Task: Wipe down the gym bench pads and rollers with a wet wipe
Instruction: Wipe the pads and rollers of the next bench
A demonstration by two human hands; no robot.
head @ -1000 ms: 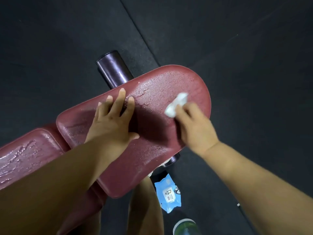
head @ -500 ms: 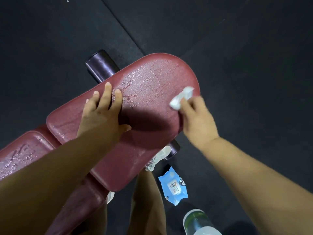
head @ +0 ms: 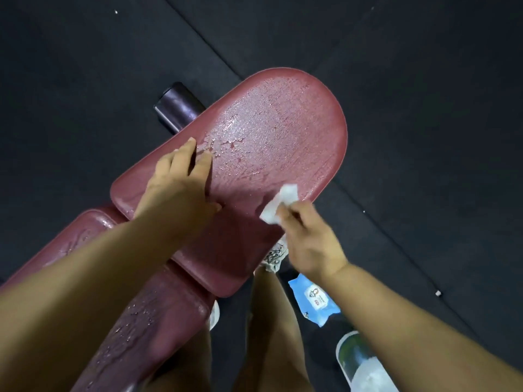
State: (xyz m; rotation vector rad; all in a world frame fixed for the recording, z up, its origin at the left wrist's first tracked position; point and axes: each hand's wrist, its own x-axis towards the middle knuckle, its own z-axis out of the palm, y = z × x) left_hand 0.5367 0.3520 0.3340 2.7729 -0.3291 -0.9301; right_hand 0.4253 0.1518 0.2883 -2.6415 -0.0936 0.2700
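One wipe [head: 280,203] in right hand [head: 310,244] (left hand [head: 175,188] presses pad [head: 283,131]).

The left hand [head: 181,188] lies flat, palm down on the pad [head: 283,131], with its fingers straight and pointing to 1 o'clock. Its forearm enters from 8 o'clock. The right hand [head: 308,241] pinches a wipe [head: 280,203] in curled fingers at its 11 o'clock, and its forearm enters from 4 o'clock.
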